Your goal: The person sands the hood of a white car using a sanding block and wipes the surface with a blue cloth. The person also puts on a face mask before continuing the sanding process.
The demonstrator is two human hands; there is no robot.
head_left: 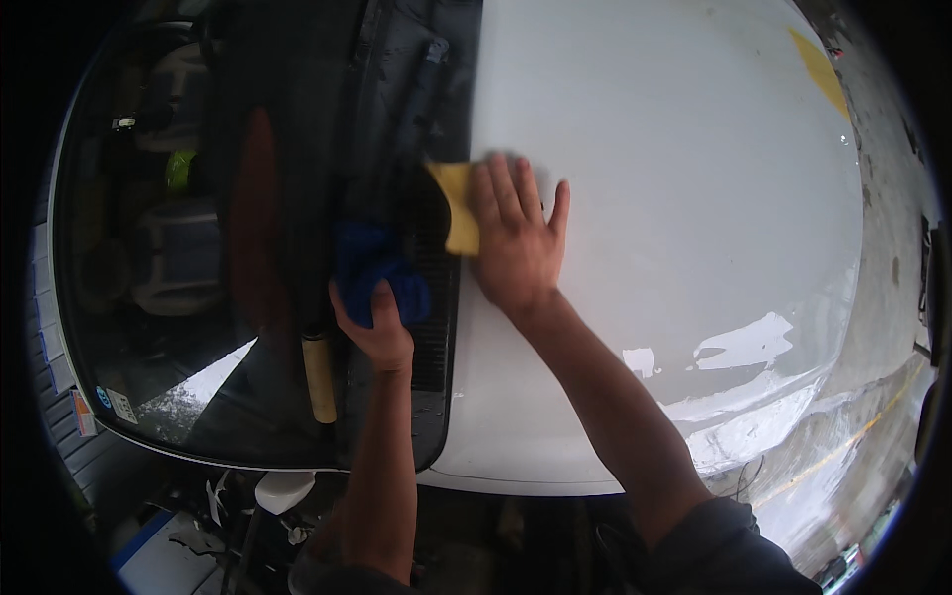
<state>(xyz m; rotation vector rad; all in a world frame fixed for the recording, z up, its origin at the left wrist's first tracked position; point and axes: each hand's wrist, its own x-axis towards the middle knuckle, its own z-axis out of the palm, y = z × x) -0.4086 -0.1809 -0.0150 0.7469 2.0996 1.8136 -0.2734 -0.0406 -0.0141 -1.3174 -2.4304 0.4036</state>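
My left hand (372,332) is closed round a bunched blue cloth (382,273), over the black panel at the base of a car's windshield. To its right, my right hand (521,248) lies flat with the fingers stretched out and the thumb side towards the left. Under its left edge a thin yellow sheet (458,208) sticks out, bridging the edge of the white hood (635,149) and the black panel. Whether that sheet is cloth or paper I cannot tell. The part beneath the palm is hidden.
A pale yellow cylinder with a dark end (318,379) lies by the lower windshield (198,347), left of my left forearm. Another yellow piece (821,74) is at the hood's far right edge. A white side mirror (285,491) juts out at the near side.
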